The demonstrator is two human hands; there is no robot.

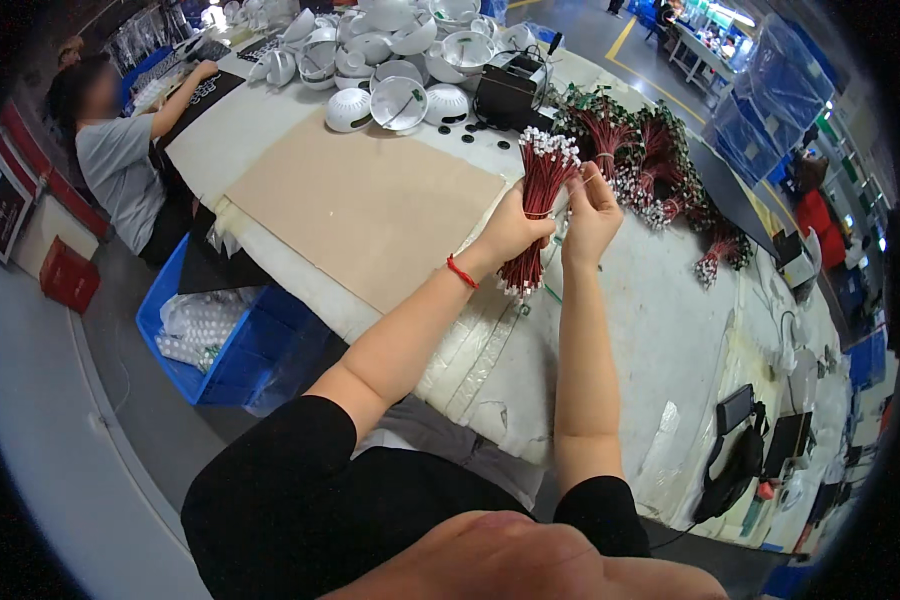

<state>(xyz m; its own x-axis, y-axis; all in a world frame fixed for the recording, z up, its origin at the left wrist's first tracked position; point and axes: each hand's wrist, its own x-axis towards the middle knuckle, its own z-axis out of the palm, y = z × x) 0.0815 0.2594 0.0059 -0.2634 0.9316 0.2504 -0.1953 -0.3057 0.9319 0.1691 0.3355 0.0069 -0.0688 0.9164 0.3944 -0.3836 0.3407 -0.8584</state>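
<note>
Upright in my left hand [513, 228] is a bundle of dark red wires [544, 178], its fingers wrapped round the middle. White connectors cluster at both ends of the bundle, and a thin pale tie appears to circle it. My right hand [592, 218] is beside the bundle's upper right side, thumb and fingertips pinched together. A thin pale strand seems to run at those fingertips, but I cannot make out what it is. More red wire bundles [610, 140] with white connectors and green-black ends are piled just beyond my right hand. A smaller bundle [715, 256] lies apart to the right.
Shiny white dome-shaped shells [370, 48] are heaped at the far side, beside a black box [511, 90] and small black discs. A brown board [360, 205] covers the table's left. A blue bin [185, 345] stands below. Another person [120, 170] works far left. A black pouch [738, 465] lies right.
</note>
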